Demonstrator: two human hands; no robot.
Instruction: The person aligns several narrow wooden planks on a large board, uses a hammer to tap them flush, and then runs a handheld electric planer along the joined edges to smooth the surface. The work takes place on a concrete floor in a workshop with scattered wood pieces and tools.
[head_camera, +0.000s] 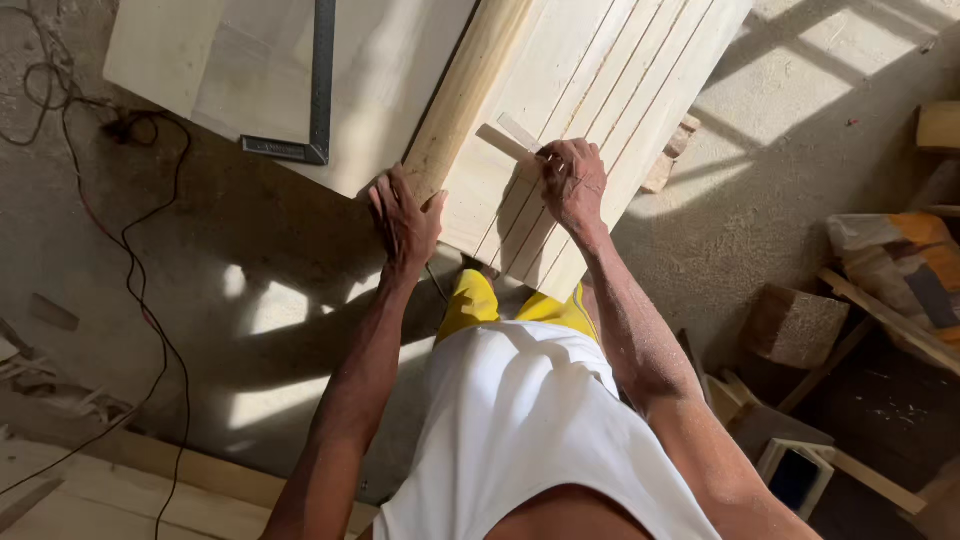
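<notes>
Sunlight falls as my left hand (405, 222) grips a batten (465, 95) while my right hand (572, 182) pinches a stick (510, 140) against grooved boards (600, 100).

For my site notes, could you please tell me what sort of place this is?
Most likely a carpentry workshop: a grooved wooden panel lies on the bench, a metal framing square rests on the boards, and timber offcuts lie about the concrete floor.

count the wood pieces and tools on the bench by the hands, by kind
grooved wooden panel: 1
long wooden strip under the left hand: 1
small wooden stick in the right hand: 1
metal square: 1
total: 4
</notes>
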